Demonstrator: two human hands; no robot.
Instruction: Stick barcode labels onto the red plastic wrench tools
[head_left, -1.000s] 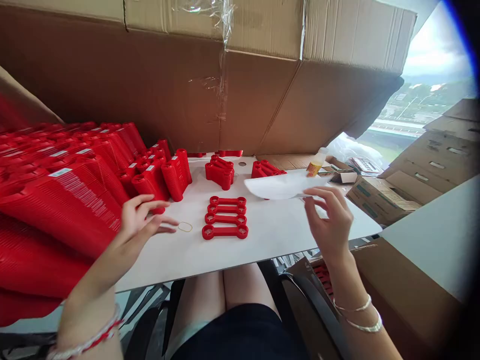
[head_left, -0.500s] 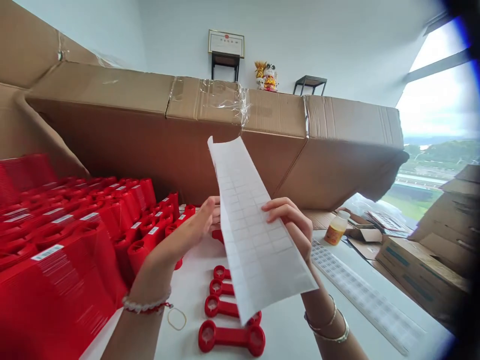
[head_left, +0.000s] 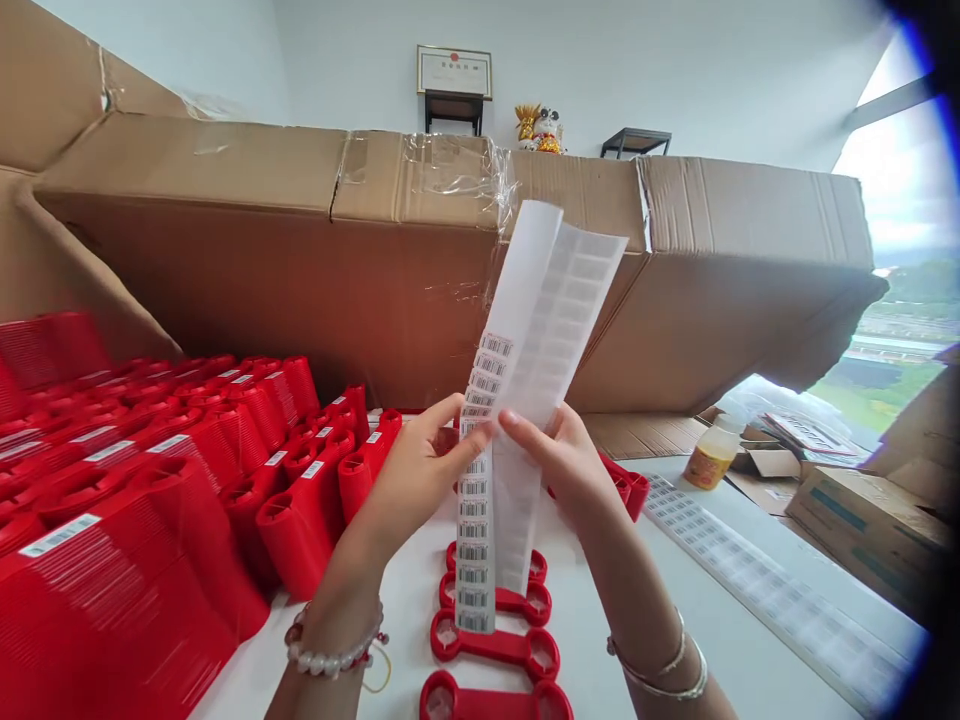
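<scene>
Both my hands pinch a long white sheet of barcode labels (head_left: 517, 380), which stands upright and doubled over into two layers. One layer shows rows of printed barcodes, and the other shows a blank grid. My left hand (head_left: 424, 475) grips its edge between thumb and fingers, and my right hand (head_left: 555, 465) holds the layers from the other side. Below them, red plastic bone-shaped parts (head_left: 495, 645) lie in a row on the white table (head_left: 607, 640), partly hidden by the sheet. A thin rubber band (head_left: 379, 672) shows beside my left wrist.
Stacks of ribbed red plastic parts (head_left: 142, 540) with white labels fill the left side. A second label strip (head_left: 772, 590) lies on the table at right, near a yellow-labelled bottle (head_left: 709, 460) and cardboard boxes (head_left: 862, 525). A large cardboard carton (head_left: 420, 280) stands behind.
The view has tilted up from the table. The sheet, first in my right hand alone, has risen into both hands and is now doubled over, with my hands closer together.
</scene>
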